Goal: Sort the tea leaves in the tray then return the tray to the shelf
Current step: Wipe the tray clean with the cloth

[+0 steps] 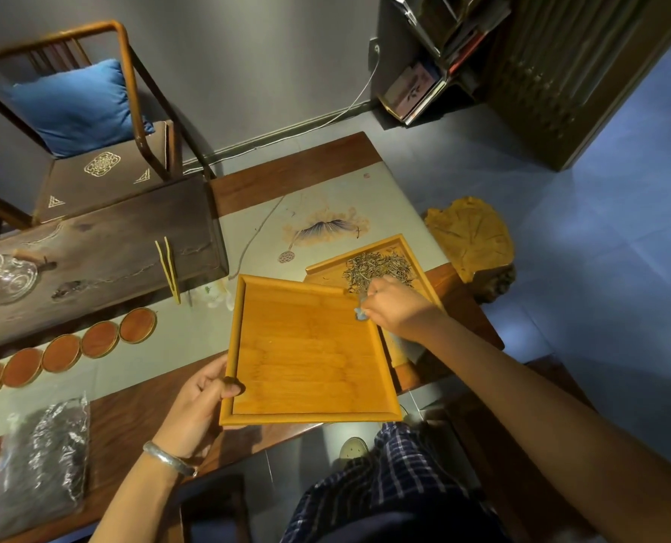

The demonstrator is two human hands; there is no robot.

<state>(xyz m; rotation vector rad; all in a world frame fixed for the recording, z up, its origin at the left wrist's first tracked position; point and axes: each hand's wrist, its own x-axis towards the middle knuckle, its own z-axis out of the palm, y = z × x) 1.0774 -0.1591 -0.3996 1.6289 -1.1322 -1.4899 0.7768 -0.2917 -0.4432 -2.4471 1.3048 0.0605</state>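
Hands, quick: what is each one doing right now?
Left hand: grips the left rim of the empty wooden tray.
Right hand: fingers curled, pinching a small pale thing at the tea leaves; what it is cannot be told.

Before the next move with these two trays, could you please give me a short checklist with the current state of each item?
1. Left hand grips the near tray at its left rim: ok.
2. Near tray emptied of leaves: ok, only bare wood shows.
3. Tea leaves lie inside the far tray: ok, none seen on the cloth.
4. Right hand free for the next move: not ok, it pinches a small pale object at the tray corner.
5. Far tray fully on the table: cannot tell, hand and near tray cover part of it.
6. Shelf to return to: cannot tell.
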